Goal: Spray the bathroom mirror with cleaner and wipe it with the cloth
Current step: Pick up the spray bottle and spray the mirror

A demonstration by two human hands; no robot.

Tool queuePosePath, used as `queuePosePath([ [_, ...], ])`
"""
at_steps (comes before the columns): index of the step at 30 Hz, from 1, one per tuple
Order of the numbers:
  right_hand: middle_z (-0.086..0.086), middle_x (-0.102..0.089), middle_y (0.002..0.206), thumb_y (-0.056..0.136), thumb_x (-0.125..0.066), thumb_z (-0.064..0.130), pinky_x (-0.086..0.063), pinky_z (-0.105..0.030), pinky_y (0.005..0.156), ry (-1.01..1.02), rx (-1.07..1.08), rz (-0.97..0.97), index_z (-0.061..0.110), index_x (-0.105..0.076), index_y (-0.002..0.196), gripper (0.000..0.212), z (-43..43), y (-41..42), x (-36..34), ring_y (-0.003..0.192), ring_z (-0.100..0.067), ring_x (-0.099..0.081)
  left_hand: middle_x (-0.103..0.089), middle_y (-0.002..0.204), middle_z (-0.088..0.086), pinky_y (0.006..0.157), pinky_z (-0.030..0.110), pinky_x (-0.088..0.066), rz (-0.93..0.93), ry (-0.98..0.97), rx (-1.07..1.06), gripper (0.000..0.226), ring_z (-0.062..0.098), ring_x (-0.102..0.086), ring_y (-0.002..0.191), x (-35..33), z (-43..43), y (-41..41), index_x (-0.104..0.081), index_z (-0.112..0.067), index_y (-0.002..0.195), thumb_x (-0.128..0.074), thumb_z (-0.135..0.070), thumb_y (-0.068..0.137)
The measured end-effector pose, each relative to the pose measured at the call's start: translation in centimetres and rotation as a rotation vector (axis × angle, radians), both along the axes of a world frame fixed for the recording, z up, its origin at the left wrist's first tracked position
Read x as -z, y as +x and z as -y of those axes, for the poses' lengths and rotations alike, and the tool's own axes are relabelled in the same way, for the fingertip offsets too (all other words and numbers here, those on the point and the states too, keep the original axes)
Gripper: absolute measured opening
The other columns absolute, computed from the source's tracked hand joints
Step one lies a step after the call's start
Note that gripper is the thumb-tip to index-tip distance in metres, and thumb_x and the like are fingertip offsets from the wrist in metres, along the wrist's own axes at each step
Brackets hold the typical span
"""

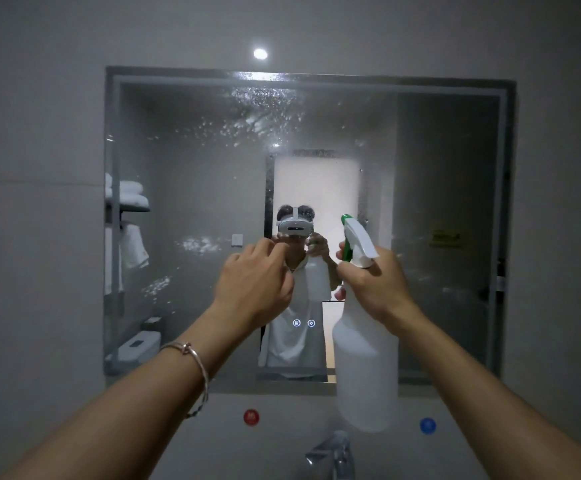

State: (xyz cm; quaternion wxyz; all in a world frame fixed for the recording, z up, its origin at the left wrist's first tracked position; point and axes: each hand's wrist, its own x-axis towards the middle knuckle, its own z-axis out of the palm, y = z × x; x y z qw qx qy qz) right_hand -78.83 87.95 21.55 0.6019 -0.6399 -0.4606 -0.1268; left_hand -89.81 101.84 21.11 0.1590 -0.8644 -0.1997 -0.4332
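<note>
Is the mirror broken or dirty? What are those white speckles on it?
Not broken. White droplets speckle the mirror, thickest near its top middle, with patches on the left. They look like cleaner from the spray bottle in the right hand, not yet wiped.

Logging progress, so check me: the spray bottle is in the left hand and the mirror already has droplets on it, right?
Not quite. The head view shows the spray bottle in the right hand, not the left hand, whose fingers are curled beside it. The mirror does already have droplets on it.
</note>
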Motion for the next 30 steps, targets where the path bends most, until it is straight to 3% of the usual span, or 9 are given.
queuePosePath([
  [5,-0.002,-0.056,0.058,0.076,-0.057,0.014,-0.043,-0.018,0.04,-0.009,0.053,0.098,0.001,-0.057,0.075,0.013,-2.5,-1.1,0.2,0.042,-0.003,-0.057,-0.056,0.118,0.008,0.078,0.035,-0.046,0.018,-0.01,0.004,0.039,0.026,-0.056,0.097,0.4,-1.9,-1.2,-0.05,-0.016,0.124,-0.038,-0.031,0.09],
  [9,-0.003,-0.06,0.062,0.074,-0.054,0.022,-0.052,-0.029,0.048,-0.021,0.025,0.115,0.009,-0.056,0.075,0.013,-4.1,-1.4,0.6,0.049,-0.012,-0.064,-0.057,0.117,0.009,0.078,0.038,-0.05,0.012,-0.038,-0.005,0.039,0.024,-0.057,0.096,0.8,-3.2,-1.9,-0.051,-0.014,0.122,-0.036,-0.032,0.09],
  [15,0.01,-0.058,0.053,0.068,-0.052,0.025,-0.045,-0.025,0.051,-0.026,0.01,0.105,0.025,-0.049,0.062,0.007,-6.0,-2.7,0.6,0.048,-0.011,-0.065,-0.057,0.117,0.011,0.077,0.039,-0.05,0.018,-0.035,-0.04,0.04,0.026,-0.057,0.095,1.0,-4.7,-3.2,-0.051,-0.012,0.122,-0.036,-0.032,0.09],
  [19,0.004,-0.058,0.055,0.078,-0.057,0.011,-0.039,-0.021,0.049,-0.038,-0.023,0.112,0.014,-0.053,0.068,0.012,-7.3,-3.7,0.6,0.048,-0.012,-0.066,-0.057,0.116,0.012,0.076,0.041,-0.051,0.025,-0.051,-0.066,0.048,0.028,-0.059,0.094,0.9,-5.7,-4.4,-0.052,-0.012,0.12,-0.031,-0.036,0.084],
  [24,0.004,-0.058,0.055,0.068,-0.054,0.027,-0.043,-0.023,0.048,-0.002,-0.045,0.083,0.007,-0.058,0.074,0.021,-9.1,-5.0,0.5,0.045,-0.009,-0.064,-0.053,0.125,0.011,0.08,0.039,-0.05,0.03,-0.061,-0.081,0.04,0.026,-0.056,0.101,1.1,-7.4,-6.4,-0.048,-0.012,0.127,-0.043,-0.027,0.091],
  [30,-0.001,-0.061,0.061,0.082,-0.058,0.011,-0.041,-0.013,0.042,-0.017,-0.103,0.084,0.004,-0.059,0.08,0.007,-11.5,-6.5,0.8,0.046,-0.007,-0.063,-0.054,0.123,0.011,0.08,0.039,-0.051,0.035,-0.08,-0.145,0.04,0.025,-0.056,0.098,1.2,-9.0,-9.3,-0.049,-0.011,0.127,-0.044,-0.024,0.09],
])
